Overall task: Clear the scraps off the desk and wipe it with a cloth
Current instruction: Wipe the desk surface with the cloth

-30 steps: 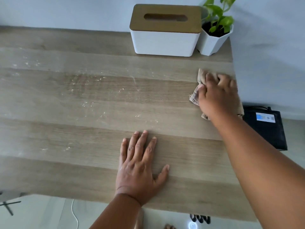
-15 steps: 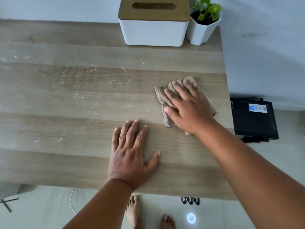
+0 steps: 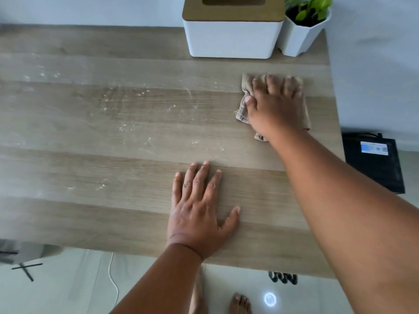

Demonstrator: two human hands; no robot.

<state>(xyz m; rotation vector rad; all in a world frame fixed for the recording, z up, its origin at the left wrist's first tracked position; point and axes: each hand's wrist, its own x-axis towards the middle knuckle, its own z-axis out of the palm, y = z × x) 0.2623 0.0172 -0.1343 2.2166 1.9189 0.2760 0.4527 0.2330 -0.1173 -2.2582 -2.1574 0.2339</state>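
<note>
A wooden desk [image 3: 95, 137] fills most of the view. Pale smears and crumbs [image 3: 127, 98] streak its middle and left part. My right hand [image 3: 273, 105] presses flat on a crumpled beige cloth [image 3: 243, 107] near the desk's right edge, just in front of the tissue box. The cloth shows at the left of my fingers and below my palm; the rest is under the hand. My left hand [image 3: 199, 209] lies flat on the desk near the front edge, fingers spread, holding nothing.
A white tissue box with a wooden lid [image 3: 231, 35] and a white pot with a green plant [image 3: 301, 35] stand at the back right. A black box [image 3: 374, 162] lies on the floor right of the desk. A white cable [image 3: 113, 279] and my bare feet show below the front edge.
My right hand slid the cloth left and toward me across the desk, then back out to the right and far side. The left hand stayed flat in place.
</note>
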